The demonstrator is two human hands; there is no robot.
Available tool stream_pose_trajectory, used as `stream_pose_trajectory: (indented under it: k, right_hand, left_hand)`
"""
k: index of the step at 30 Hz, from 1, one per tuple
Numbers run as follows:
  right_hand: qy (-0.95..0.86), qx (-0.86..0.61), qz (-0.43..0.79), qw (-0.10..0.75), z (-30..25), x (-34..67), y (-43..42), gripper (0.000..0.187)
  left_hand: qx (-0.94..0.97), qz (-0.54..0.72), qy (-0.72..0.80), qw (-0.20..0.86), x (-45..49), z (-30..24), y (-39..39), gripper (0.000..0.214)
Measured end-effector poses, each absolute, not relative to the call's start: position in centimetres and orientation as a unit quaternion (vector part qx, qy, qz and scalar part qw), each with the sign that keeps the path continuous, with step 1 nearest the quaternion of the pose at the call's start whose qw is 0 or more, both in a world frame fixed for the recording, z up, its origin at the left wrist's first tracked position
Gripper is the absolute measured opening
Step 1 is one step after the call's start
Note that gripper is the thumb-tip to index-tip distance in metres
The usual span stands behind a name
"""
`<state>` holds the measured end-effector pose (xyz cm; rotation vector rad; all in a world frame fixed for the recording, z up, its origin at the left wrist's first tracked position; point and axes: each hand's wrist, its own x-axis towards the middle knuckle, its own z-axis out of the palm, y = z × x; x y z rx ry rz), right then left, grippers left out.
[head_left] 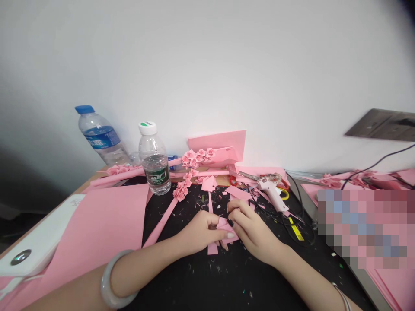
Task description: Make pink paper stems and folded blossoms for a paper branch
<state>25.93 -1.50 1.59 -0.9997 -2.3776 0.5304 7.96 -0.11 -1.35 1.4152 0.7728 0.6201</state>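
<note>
Between my hands is a small folded piece of pink paper (223,223), held over the black mat (207,285). My left hand (202,233) grips its left side, with the thumb lying along the near edge. My right hand (251,229) pinches the right side, its thumb and index finger close to a crease. Some of the fingers underneath are hidden. A narrow pink paper strip (212,249) lies on the mat below the folded paper. Beyond my hands are pink paper flowers (182,190) on a rolled paper stem (162,222).
A clear water bottle (154,168) stands at the back left, beside a tilted blue-capped bottle (103,138). A glue gun (272,195) lies at the back right among scissors, scraps and cables. Pink sheets (106,216) and a white device (42,237) cover the left side.
</note>
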Motion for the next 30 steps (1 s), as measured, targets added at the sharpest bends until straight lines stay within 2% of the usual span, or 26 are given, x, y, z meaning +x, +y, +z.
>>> stream_pose_trajectory:
  k: [5, 12, 15, 22, 30]
  right_hand:
    - [-0.864, -0.373, 0.199, 0.272, 1.1, 25.8, -1.7, 0.017]
    - [-0.802, -0.41, 0.233, 0.366, 0.5, 25.7, -1.4, 0.02]
    - [-0.798, -0.415, 0.245, 0.363, 0.5, 25.5, -1.4, 0.014]
    - [-0.802, -0.391, 0.265, 0.366, 0.5, 25.4, -1.6, 0.019]
    - [-0.737, -0.43, 0.336, 0.399, 0.3, 25.3, -1.5, 0.014]
  left_hand:
    - [0.628, 0.275, 0.35, 0.638, 8.0, -1.5, -0.1, 0.019]
    - [0.594, 0.28, 0.352, 0.667, 8.2, -0.8, -0.2, 0.021]
    - [0.601, 0.278, 0.36, 0.657, 8.2, -0.9, -0.3, 0.022]
    - [0.621, 0.27, 0.356, 0.644, 8.1, -1.3, -0.3, 0.023]
    - [0.604, 0.304, 0.373, 0.635, 8.2, -0.8, -0.2, 0.024]
